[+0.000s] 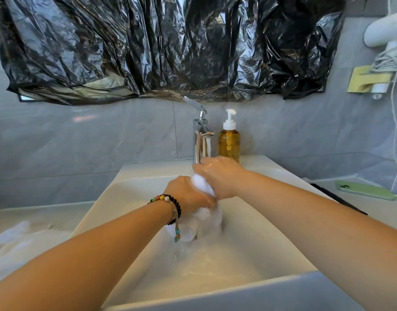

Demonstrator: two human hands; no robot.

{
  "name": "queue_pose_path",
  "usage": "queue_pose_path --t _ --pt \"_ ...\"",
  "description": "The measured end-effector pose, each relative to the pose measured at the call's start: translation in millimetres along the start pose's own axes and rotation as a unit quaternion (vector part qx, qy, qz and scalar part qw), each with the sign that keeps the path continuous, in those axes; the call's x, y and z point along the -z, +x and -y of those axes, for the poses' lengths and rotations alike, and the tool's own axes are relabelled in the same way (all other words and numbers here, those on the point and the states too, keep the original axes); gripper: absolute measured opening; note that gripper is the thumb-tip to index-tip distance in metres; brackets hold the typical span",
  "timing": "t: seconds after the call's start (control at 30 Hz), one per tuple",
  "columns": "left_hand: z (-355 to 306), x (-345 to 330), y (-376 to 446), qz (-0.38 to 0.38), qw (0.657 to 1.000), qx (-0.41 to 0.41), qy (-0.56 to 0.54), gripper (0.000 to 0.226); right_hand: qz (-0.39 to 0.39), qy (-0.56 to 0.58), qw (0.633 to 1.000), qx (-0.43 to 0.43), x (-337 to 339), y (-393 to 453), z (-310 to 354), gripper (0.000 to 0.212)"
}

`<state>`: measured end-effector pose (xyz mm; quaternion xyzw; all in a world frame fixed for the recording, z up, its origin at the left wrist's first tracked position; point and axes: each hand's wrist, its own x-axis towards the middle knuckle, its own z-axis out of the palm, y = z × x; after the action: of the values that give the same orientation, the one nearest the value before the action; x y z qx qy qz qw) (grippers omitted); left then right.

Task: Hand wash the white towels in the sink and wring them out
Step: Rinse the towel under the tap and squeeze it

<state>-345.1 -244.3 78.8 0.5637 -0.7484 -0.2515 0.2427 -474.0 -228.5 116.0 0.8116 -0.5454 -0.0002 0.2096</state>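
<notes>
White porcelain forms the near rim of the sink [215, 292], and its basin slopes away wet and glossy, with open room on both sides of the two forearms that reach in over it. At the basin's middle the left hand [188, 194], a beaded bracelet [170, 203] on its wrist, curls its fingers round a white towel [204, 212]; the right hand [220, 176] grips the same towel just above and beside it, so the two hands touch. A bunched part of the towel bulges between them, and the rest hangs down from the left hand toward the basin floor. More white cloth [18, 243] lies on the counter to the near left. Farther back, the chrome faucet [200, 135] runs water just behind the right hand, an amber soap bottle [229, 142] beside it. A green phone [365, 190] rests on the right counter. Black plastic sheeting [159, 46] hangs on the far wall.
</notes>
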Motion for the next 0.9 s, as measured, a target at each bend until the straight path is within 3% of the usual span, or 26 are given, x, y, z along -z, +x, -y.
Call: queue_pose_path --t 0.1,0.17,0.23,0.27,0.33,0.4,0.5,0.6,0.77,0.83,0.9 --pt "5.7 8.5 0.4 -0.006 0.999 0.017 -0.040 0.051 -0.051 0.190 0.979 -0.057 -16.4 -7.2 -6.3 0.088" --pt "10.0 14.4 2.4 -0.005 0.998 0.032 -0.047 0.051 -0.072 0.338 0.928 -0.139 -27.6 -12.7 -6.0 0.097" --pt "16.2 22.4 4.6 -0.021 0.996 0.052 -0.068 0.054 -0.043 0.441 0.865 -0.237 -39.5 -21.1 -8.6 0.088" --pt "19.9 26.7 6.4 -0.032 0.994 0.063 -0.079 0.053 0.005 0.438 0.862 -0.255 -44.7 -26.2 -9.8 0.074" --pt "25.5 34.7 8.2 -0.054 0.991 0.079 -0.090 0.045 0.105 0.361 0.902 -0.212 -52.9 -33.8 -9.2 0.041" --pt "29.3 40.1 9.4 -0.069 0.990 0.085 -0.091 0.042 0.131 0.322 0.925 -0.154 -61.8 -31.9 1.7 0.022" --pt "31.8 43.4 9.4 -0.074 0.990 0.078 -0.087 0.050 0.127 0.350 0.919 -0.127 -71.9 -21.5 18.2 0.018" --pt "33.2 42.7 9.6 -0.076 0.992 0.066 -0.077 0.043 0.128 0.332 0.931 -0.085 -75.3 -17.8 20.0 0.020" --pt "33.3 39.7 10.8 -0.056 0.995 0.053 -0.060 0.046 0.110 0.341 0.929 -0.089 -69.3 -24.6 10.1 0.023" --pt "33.9 38.7 11.8 -0.049 0.995 0.056 -0.060 0.049 0.090 0.390 0.906 -0.138 -70.0 -25.2 11.2 0.018" --pt "34.3 38.5 12.4 -0.044 0.996 0.056 -0.058 0.051 0.050 0.533 0.812 -0.233 -69.8 -22.2 19.5 0.017"
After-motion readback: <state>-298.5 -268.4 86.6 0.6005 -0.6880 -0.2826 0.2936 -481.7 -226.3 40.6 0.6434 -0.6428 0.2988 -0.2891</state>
